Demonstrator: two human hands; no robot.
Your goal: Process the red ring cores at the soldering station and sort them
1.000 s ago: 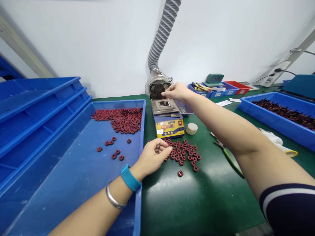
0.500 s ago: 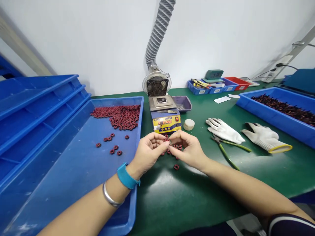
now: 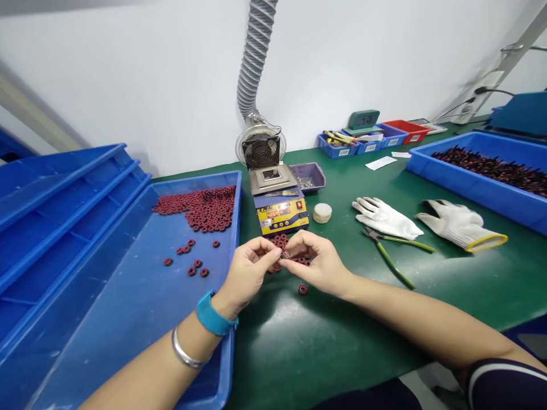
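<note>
My left hand (image 3: 247, 272) and my right hand (image 3: 318, 263) meet over the green bench in front of a yellow-and-blue solder pot (image 3: 282, 213). Thumb and fingers of both hands pinch one small red-and-black ring coil (image 3: 284, 254), mostly covered by the fingertips. More such ring coils (image 3: 280, 240) lie loosely behind and beneath the fingers. A single loose ring coil (image 3: 302, 290) rests on the bench just below my right hand.
At left, a blue tray (image 3: 141, 319) holds many ring coils (image 3: 209, 210), beside stacked blue trays (image 3: 64, 199). At right lie green-handled cutters (image 3: 388, 259), white gloves (image 3: 387, 218) and a blue bin (image 3: 478, 193) of dark parts. A round whitish pad (image 3: 322, 213) sits near the pot.
The view has shifted slightly, so the bench things sit a little further left. Both hands stay together at the coil, with fingers slightly repositioned.
</note>
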